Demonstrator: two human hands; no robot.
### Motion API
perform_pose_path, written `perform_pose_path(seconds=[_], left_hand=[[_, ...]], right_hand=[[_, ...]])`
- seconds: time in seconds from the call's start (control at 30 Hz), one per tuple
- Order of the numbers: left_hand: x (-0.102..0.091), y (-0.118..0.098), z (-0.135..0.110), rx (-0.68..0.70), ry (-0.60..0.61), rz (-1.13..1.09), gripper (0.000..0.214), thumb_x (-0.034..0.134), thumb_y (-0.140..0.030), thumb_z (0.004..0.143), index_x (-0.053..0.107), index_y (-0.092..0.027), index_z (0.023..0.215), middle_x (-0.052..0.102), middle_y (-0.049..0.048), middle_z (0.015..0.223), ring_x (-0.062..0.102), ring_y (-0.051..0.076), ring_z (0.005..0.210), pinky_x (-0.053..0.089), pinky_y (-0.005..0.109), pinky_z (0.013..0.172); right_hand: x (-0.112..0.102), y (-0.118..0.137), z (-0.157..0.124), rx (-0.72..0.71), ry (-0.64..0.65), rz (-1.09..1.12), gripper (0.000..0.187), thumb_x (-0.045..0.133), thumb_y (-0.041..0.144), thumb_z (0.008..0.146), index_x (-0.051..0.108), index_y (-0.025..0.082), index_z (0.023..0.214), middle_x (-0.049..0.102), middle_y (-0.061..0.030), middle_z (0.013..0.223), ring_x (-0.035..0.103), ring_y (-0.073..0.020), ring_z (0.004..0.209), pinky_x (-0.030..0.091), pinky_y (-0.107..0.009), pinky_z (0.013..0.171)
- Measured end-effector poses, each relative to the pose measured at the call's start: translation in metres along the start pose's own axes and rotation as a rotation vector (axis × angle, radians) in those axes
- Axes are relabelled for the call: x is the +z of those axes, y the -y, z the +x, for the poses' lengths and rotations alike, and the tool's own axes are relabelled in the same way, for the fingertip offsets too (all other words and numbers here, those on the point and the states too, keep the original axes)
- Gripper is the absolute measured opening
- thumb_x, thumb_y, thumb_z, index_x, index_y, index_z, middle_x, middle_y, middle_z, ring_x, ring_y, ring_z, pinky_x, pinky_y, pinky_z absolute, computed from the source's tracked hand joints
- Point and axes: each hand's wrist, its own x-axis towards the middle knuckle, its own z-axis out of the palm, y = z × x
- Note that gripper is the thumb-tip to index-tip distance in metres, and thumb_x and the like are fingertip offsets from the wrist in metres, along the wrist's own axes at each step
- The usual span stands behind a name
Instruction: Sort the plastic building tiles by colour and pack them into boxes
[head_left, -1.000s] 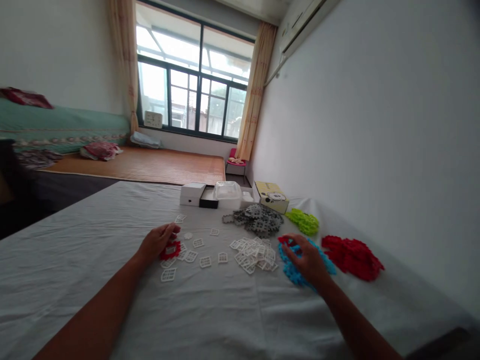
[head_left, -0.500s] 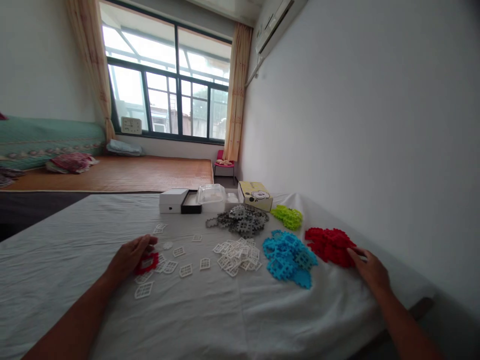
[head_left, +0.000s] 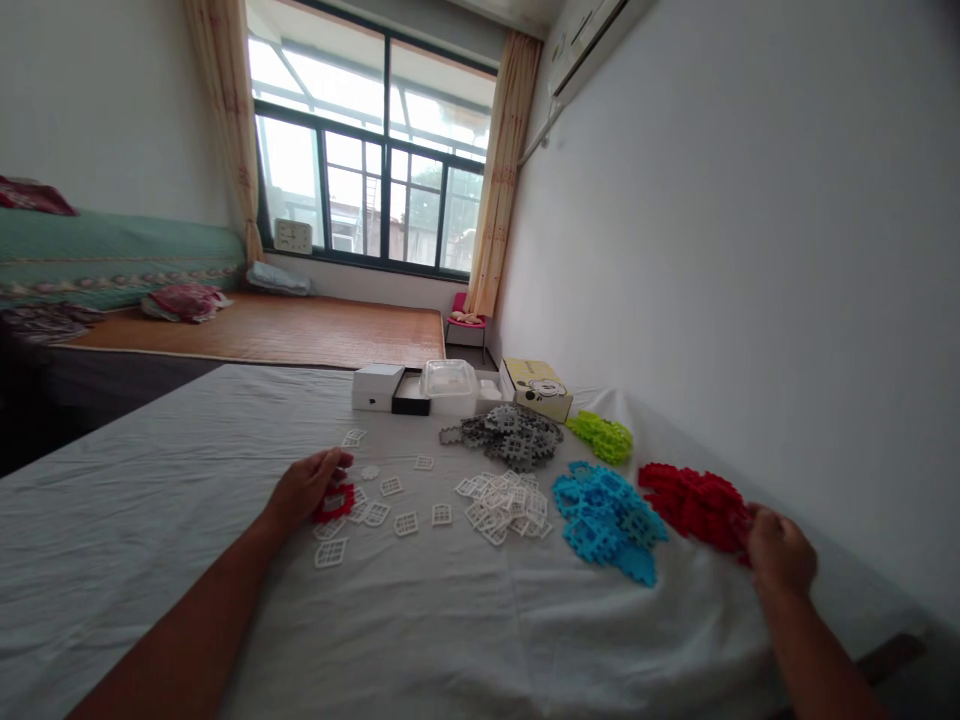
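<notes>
My left hand (head_left: 306, 487) rests on the white cloth with its fingers curled over a red square tile (head_left: 335, 502), among scattered white grid tiles (head_left: 390, 505). My right hand (head_left: 780, 551) is at the near right edge of the red tile pile (head_left: 694, 499), fingers closed on tiles at the pile's edge. Between my hands lie a heap of white tiles (head_left: 506, 502) and a blue tile pile (head_left: 606, 517).
A grey tile pile (head_left: 514, 436) and a lime green pile (head_left: 601, 437) lie farther back. White and black boxes (head_left: 390, 389), a clear plastic tub (head_left: 448, 381) and a yellow carton (head_left: 536, 387) stand at the table's far edge. The wall runs along the right.
My right hand moved from the blue pile across to the red pile and closed on its edge. My left hand stayed on the red tile. The view shifted a little.
</notes>
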Motion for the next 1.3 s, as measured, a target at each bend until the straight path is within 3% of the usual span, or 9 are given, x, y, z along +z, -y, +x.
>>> perform_pose_path(seconds=[0.1,0.2,0.37,0.47,0.67,0.83,0.97,1.17,1.3], left_hand=[[0.002,0.000,-0.002,-0.002,-0.007,-0.032,0.060,0.051,-0.072,0.066,0.070,-0.016,0.076,0.071,0.0077,0.075,0.066,0.022,0.065,0.053,0.032,0.058],[0.005,0.000,-0.004,-0.017,-0.063,-0.098,0.065,0.049,-0.074,0.066,0.069,-0.013,0.078,0.071,0.0107,0.082,0.065,0.021,0.068,0.051,0.030,0.055],[0.005,0.005,-0.006,-0.045,-0.139,-0.226,0.065,0.049,-0.072,0.068,0.068,-0.012,0.080,0.070,0.0111,0.081,0.064,0.019,0.070,0.051,0.028,0.056],[0.004,0.007,-0.005,-0.045,-0.159,-0.251,0.062,0.047,-0.070,0.071,0.067,-0.012,0.081,0.069,0.0103,0.081,0.063,0.018,0.069,0.050,0.027,0.055],[0.004,0.009,-0.001,-0.047,-0.156,-0.270,0.059,0.046,-0.067,0.073,0.066,-0.012,0.082,0.069,0.0117,0.083,0.063,0.018,0.068,0.049,0.026,0.052],[0.004,0.007,0.000,-0.044,-0.137,-0.244,0.061,0.047,-0.069,0.071,0.067,-0.012,0.082,0.070,0.0122,0.085,0.064,0.019,0.069,0.049,0.027,0.052],[0.000,0.006,-0.001,-0.048,-0.106,-0.224,0.063,0.048,-0.071,0.070,0.068,-0.012,0.083,0.070,0.0125,0.087,0.065,0.021,0.073,0.050,0.028,0.056],[-0.003,0.005,0.001,-0.036,-0.053,-0.120,0.063,0.050,-0.071,0.068,0.069,-0.013,0.085,0.072,0.0111,0.090,0.067,0.023,0.077,0.054,0.031,0.063],[-0.003,0.004,0.001,-0.049,-0.036,-0.065,0.060,0.051,-0.070,0.067,0.069,-0.015,0.086,0.072,0.0101,0.092,0.068,0.024,0.079,0.056,0.032,0.065]], right_hand=[[-0.012,0.078,-0.025,-0.038,-0.017,0.206,0.045,0.034,0.040,0.083,0.064,0.015,0.105,0.068,-0.0150,0.093,0.063,-0.0298,0.086,0.048,-0.039,0.074],[-0.015,0.181,-0.078,-0.316,0.362,0.554,0.041,0.041,0.045,0.084,0.061,0.019,0.108,0.068,-0.0086,0.097,0.064,-0.0218,0.081,0.051,-0.032,0.070],[-0.007,0.329,-0.204,-0.987,0.939,0.699,0.034,0.049,0.038,0.087,0.059,0.023,0.115,0.064,-0.0075,0.114,0.058,-0.0211,0.103,0.049,-0.034,0.084],[0.008,0.387,-0.258,-1.256,0.987,0.637,0.037,0.051,0.032,0.088,0.054,0.022,0.123,0.061,-0.0080,0.123,0.051,-0.0218,0.114,0.042,-0.038,0.096],[0.034,0.443,-0.299,-1.385,0.895,0.410,0.042,0.058,0.033,0.085,0.052,0.022,0.125,0.060,-0.0062,0.124,0.051,-0.0248,0.112,0.043,-0.036,0.086],[0.012,0.431,-0.287,-1.390,0.781,0.380,0.037,0.051,0.042,0.089,0.056,0.021,0.119,0.066,-0.0088,0.112,0.055,-0.0264,0.104,0.038,-0.042,0.090],[-0.011,0.382,-0.249,-1.250,0.777,0.441,0.042,0.048,0.050,0.088,0.058,0.022,0.118,0.068,-0.0078,0.107,0.058,-0.0240,0.099,0.041,-0.039,0.088],[-0.013,0.249,-0.134,-0.721,0.780,0.521,0.043,0.049,0.055,0.084,0.063,0.022,0.108,0.069,-0.0066,0.100,0.064,-0.0209,0.085,0.050,-0.033,0.077],[-0.012,0.140,-0.030,-0.389,0.504,0.369,0.050,0.043,0.059,0.083,0.061,0.020,0.108,0.069,-0.0085,0.100,0.065,-0.0233,0.088,0.049,-0.034,0.077]])
